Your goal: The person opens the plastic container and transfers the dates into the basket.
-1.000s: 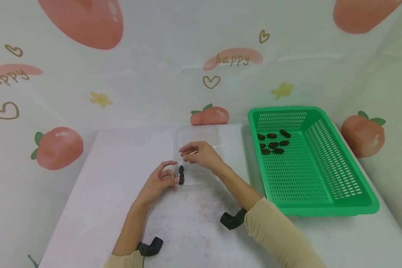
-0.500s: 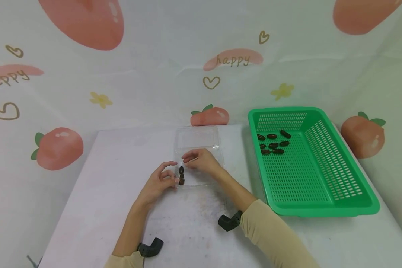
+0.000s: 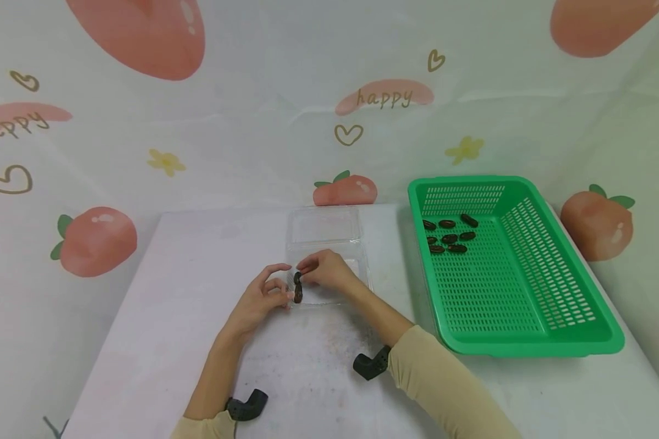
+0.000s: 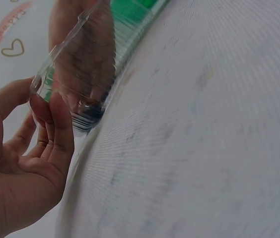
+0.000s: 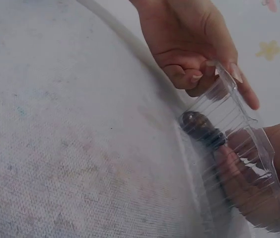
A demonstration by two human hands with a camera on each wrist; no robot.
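A clear plastic box [image 3: 357, 268] lies on the table with its lid [image 3: 324, 224] folded back. Several dark brown dates [image 3: 298, 295] stand in a row along its left wall. My left hand [image 3: 260, 299] pinches the box's left rim between thumb and fingers, which the left wrist view shows closely. My right hand [image 3: 329, 271] reaches into the box, its fingertips at the farthest date [image 3: 298, 277] of the row. Through the ribbed clear wall in the right wrist view, fingers [image 5: 229, 163] meet the end of the dark date [image 5: 197, 124]; the grip is partly blurred.
A green plastic basket [image 3: 576, 274] stands to the right with several dates [image 3: 449, 239] in its far left corner. The table [image 3: 198, 274] has a white cover. Behind hangs a white cloth [image 3: 241, 134] printed with peaches and hearts.
My right hand has come down and nearer from above the box's middle to the far end of the date row. My left hand has stayed at the left rim.
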